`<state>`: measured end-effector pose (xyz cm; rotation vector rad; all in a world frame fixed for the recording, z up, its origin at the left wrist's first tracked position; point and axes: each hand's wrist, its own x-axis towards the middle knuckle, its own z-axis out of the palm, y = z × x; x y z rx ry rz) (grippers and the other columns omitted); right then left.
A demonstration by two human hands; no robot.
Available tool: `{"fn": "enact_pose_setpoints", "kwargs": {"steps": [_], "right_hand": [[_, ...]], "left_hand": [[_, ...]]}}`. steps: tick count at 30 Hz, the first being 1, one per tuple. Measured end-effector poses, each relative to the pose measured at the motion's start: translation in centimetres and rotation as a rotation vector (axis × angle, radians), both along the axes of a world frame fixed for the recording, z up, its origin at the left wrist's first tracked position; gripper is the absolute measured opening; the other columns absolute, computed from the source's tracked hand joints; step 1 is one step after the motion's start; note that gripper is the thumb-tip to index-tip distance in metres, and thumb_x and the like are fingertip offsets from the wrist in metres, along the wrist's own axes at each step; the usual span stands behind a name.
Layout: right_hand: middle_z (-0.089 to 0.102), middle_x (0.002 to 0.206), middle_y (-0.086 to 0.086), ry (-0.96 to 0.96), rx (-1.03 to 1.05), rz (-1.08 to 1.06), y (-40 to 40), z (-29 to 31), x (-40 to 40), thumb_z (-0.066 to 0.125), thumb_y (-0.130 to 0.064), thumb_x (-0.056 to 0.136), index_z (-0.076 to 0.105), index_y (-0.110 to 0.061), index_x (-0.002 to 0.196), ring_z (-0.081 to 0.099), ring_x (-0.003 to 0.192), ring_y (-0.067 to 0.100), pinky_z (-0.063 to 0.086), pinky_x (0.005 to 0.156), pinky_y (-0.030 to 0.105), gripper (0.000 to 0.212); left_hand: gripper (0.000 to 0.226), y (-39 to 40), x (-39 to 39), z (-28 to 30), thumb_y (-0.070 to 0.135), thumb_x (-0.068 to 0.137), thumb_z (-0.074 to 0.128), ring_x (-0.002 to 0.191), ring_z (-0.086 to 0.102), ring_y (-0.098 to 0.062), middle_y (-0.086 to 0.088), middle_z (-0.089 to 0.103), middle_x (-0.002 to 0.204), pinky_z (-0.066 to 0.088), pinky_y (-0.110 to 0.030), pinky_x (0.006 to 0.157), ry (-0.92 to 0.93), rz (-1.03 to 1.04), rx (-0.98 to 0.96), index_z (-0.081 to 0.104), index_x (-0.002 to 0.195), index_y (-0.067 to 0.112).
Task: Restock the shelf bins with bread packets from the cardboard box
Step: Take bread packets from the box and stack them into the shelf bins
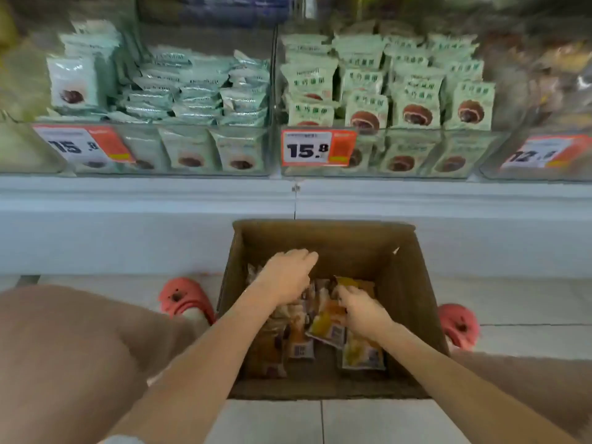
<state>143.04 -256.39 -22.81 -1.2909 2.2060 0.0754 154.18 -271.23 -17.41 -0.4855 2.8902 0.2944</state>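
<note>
Hands first: both of mine are down inside the cardboard box, which sits on the tiled floor between my pink shoes. My left hand hangs over the left side of the pile with fingers bent downward; the picture is too blurred for me to tell whether it grips anything. My right hand reaches into the middle of the pile, its fingers curled around the top edge of an orange and yellow bread packet. More packets lie loose on the box bottom, some showing square codes. Above the box runs a pale shelf ledge carrying clear bins. The left bin and the middle one are stacked with pale green packets picturing a brown bun. Orange price tags reading 15.8 hang on their fronts.
</note>
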Motion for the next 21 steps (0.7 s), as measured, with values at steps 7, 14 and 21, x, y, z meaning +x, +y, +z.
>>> {"fn": "enact_pose_setpoints", "kwargs": {"steps": [7, 14, 21], "right_hand": [[0.045, 0.138, 0.011, -0.219, 0.220, 0.028, -1.5, -6.5, 3.1, 0.056, -0.019, 0.093, 0.022, -0.017, 0.148, 0.048, 0.123, 0.028, 0.044, 0.100, 0.037, 0.065], [0.058, 0.123, 0.012, -0.463, -0.008, -0.087, -5.2, -9.0, 7.7, 0.064, -0.015, 0.088, 0.042, -0.007, 0.129, 0.055, 0.113, 0.026, 0.042, 0.086, 0.027, 0.047], [0.062, 0.107, 0.006, -0.445, -0.230, -0.173, -5.4, -9.5, 8.7, 0.059, -0.009, 0.090, 0.054, -0.012, 0.111, 0.057, 0.101, 0.019, 0.046, 0.088, 0.031, 0.022]], "left_hand": [[0.042, 0.7, 5.3, -10.4, 0.017, 0.096, 0.047, 0.117, 0.050, -0.030, -0.010, 0.045, 0.136, 0.044, -0.038, 0.094, -0.399, 0.221, 0.279, 0.040, 0.137, 0.020], [0.026, -1.2, 6.5, -12.6, 0.006, 0.092, 0.051, 0.109, 0.057, -0.028, -0.011, 0.057, 0.121, 0.048, -0.035, 0.089, -0.374, 0.444, 0.335, 0.057, 0.117, 0.013], [0.023, -1.2, 6.7, -12.5, 0.001, 0.094, 0.046, 0.099, 0.059, -0.028, -0.012, 0.059, 0.111, 0.047, -0.033, 0.080, -0.464, 0.426, 0.358, 0.061, 0.109, 0.008]]}}
